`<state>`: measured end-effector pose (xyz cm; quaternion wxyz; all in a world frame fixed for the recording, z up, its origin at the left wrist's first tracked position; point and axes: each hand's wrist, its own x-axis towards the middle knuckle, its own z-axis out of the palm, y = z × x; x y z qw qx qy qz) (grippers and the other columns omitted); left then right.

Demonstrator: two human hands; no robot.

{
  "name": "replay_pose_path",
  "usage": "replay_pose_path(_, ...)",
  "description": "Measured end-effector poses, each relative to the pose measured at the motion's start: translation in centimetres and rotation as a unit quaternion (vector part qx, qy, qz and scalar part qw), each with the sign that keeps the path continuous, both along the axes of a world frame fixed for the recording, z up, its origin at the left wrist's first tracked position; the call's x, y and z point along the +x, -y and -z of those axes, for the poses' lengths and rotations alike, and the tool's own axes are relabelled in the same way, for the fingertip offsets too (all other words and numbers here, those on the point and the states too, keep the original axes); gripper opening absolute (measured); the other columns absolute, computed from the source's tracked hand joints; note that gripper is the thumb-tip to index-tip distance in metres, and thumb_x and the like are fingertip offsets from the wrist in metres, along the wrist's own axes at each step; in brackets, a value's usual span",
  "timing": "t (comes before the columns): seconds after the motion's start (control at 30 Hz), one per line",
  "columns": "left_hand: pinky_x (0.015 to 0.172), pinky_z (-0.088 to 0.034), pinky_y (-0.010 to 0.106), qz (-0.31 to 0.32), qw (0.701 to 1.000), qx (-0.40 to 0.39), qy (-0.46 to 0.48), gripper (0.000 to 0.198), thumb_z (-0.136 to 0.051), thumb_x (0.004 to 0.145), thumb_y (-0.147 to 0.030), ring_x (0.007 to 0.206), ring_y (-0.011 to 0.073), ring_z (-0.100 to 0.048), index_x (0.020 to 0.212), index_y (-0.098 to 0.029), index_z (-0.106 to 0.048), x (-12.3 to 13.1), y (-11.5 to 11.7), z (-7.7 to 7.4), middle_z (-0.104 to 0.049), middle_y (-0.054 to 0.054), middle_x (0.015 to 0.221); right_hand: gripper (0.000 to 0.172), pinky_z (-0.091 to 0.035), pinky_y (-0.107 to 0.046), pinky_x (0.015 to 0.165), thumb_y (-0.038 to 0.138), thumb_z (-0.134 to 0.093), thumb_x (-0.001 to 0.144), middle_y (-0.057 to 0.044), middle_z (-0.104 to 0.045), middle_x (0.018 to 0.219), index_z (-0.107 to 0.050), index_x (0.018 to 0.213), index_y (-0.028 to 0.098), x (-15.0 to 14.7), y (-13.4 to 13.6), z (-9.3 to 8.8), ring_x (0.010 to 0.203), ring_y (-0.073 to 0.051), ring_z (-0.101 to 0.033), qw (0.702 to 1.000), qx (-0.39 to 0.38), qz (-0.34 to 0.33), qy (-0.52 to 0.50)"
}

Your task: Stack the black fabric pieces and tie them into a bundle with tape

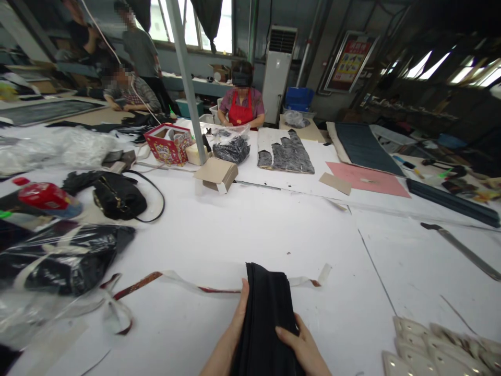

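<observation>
A thick bundle of black fabric strips point(270, 313) stands lengthwise in front of me, low in the head view. My left hand point(237, 318) presses along its left side, with the thumb up near the top and the other fingers hidden. From the right, my right hand point(299, 342) grips it, thumb across the front face and fingers round the edge. Behind the bundle runs a long white and brown ribbon point(183, 282), crossing the white table point(219, 230) and curling into a loop on the left.
Black goods in plastic point(66, 256), a black handbag point(119, 196) and a red bottle point(47, 197) lie left. An opened cardboard box point(216, 175) sits ahead. Beige pieces point(426, 344) are stacked near right, below a long metal blade point(465, 253). A person in a red apron point(241, 109) sits across.
</observation>
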<state>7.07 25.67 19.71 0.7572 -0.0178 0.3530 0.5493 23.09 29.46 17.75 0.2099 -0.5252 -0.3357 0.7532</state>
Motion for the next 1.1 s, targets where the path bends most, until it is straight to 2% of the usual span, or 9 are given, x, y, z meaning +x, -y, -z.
replay_pose_path(0.17, 0.096, -0.046, 0.047, 0.028, 0.999, -0.015, 0.015, 0.038, -0.054, 0.092, -0.045, 0.113, 0.0253, -0.055, 0.121, -0.020, -0.057, 0.2, 4.6, 0.3, -0.055, 0.008, 0.128, 0.078, -0.051, -0.045, 0.089, 0.045, -0.083, 0.052, -0.012, -0.070, 0.104, -0.053, 0.119, 0.017, 0.9, -0.3, -0.5, 0.100, -0.034, -0.065, 1.000, -0.014, -0.003, 0.020)
replay_pose_path(0.33, 0.098, -0.043, 0.053, 0.054, 0.998, -0.009, 0.016, 0.053, -0.057, 0.086, -0.056, 0.116, 0.0316, -0.056, 0.126, -0.021, -0.056, 0.5, 7.7, -0.2, -0.061, 0.013, 0.124, 0.074, -0.051, -0.043, 0.089, 0.041, -0.079, 0.064, -0.011, -0.069, 0.107, -0.047, 0.126, 0.018, 1.0, -0.6, -1.3, 0.099, -0.030, -0.065, 0.999, -0.034, -0.037, -0.001)
replay_pose_path(0.43, 0.103, -0.040, 0.052, 0.047, 0.999, 0.008, -0.007, 0.059, -0.072, 0.074, -0.051, 0.118, 0.0382, -0.055, 0.125, -0.023, -0.060, 0.1, 7.8, -0.6, -0.066, 0.013, 0.118, 0.067, -0.051, -0.043, 0.090, 0.040, -0.078, 0.067, -0.010, -0.067, 0.110, -0.047, 0.123, 0.019, 0.1, -0.7, -1.2, 0.100, -0.029, -0.065, 0.999, 0.009, -0.049, -0.002)
replay_pose_path(0.6, 0.107, -0.035, 0.048, -0.005, 0.993, 0.079, -0.084, 0.077, -0.077, 0.072, -0.029, 0.120, 0.0333, -0.054, 0.140, -0.021, -0.042, 0.5, 4.7, 0.1, -0.060, 0.012, 0.128, 0.058, -0.049, -0.039, 0.094, 0.041, -0.068, 0.076, -0.008, -0.063, 0.120, -0.043, 0.125, 0.022, -1.2, -3.1, -0.9, 0.108, -0.025, -0.061, 0.981, 0.170, -0.085, 0.040)
replay_pose_path(0.67, 0.107, -0.035, 0.045, -0.042, 0.985, 0.109, -0.129, 0.084, -0.074, 0.072, -0.021, 0.123, 0.0319, -0.051, 0.145, -0.020, -0.034, 2.0, 2.7, 1.3, -0.056, 0.013, 0.133, 0.052, -0.048, -0.036, 0.093, 0.037, -0.059, 0.081, -0.007, -0.063, 0.120, -0.040, 0.127, 0.023, -1.5, -4.6, -0.5, 0.109, -0.023, -0.060, 0.941, 0.264, -0.140, 0.159)
replay_pose_path(0.8, 0.107, -0.035, 0.039, -0.111, 0.977, 0.045, -0.175, 0.100, -0.068, 0.058, -0.004, 0.126, 0.0310, -0.048, 0.147, -0.019, -0.025, 5.4, -0.9, 4.0, -0.053, 0.011, 0.136, 0.050, -0.046, -0.042, 0.087, 0.023, -0.050, 0.083, -0.010, -0.064, 0.111, -0.040, 0.132, 0.023, -2.3, -6.7, 1.1, 0.101, -0.028, -0.063, 0.795, 0.350, -0.233, 0.438)
replay_pose_path(0.87, 0.104, -0.038, 0.040, -0.106, 0.984, -0.008, -0.143, 0.090, -0.066, 0.060, -0.007, 0.122, 0.0315, -0.052, 0.143, -0.019, -0.033, 6.1, -1.8, 4.8, -0.059, 0.010, 0.129, 0.055, -0.044, -0.044, 0.085, 0.015, -0.047, 0.082, -0.014, -0.062, 0.114, -0.038, 0.136, 0.021, -2.7, -6.8, 2.0, 0.098, -0.030, -0.063, 0.765, 0.357, -0.243, 0.478)
replay_pose_path(1.0, 0.100, -0.041, 0.044, -0.072, 0.996, -0.059, -0.016, 0.054, -0.062, 0.078, -0.034, 0.114, 0.0328, -0.057, 0.128, -0.018, -0.051, 5.2, -2.1, 4.6, -0.067, 0.010, 0.115, 0.057, -0.045, -0.039, 0.077, 0.009, -0.037, 0.085, -0.015, -0.059, 0.114, -0.033, 0.141, 0.017, -3.4, -5.8, 3.2, 0.092, -0.029, -0.063, 0.704, 0.387, -0.275, 0.528)
replay_pose_path(1.1, 0.104, -0.038, 0.040, -0.098, 0.994, -0.035, -0.021, 0.065, -0.070, 0.078, -0.039, 0.122, 0.0301, -0.053, 0.136, -0.023, -0.045, 4.9, -2.9, 4.2, -0.060, 0.009, 0.129, 0.052, -0.046, -0.035, 0.069, 0.011, -0.027, 0.091, -0.017, -0.057, 0.118, -0.030, 0.143, 0.015, -3.6, -5.0, 3.6, 0.090, -0.027, -0.063, 0.628, 0.427, -0.299, 0.577)
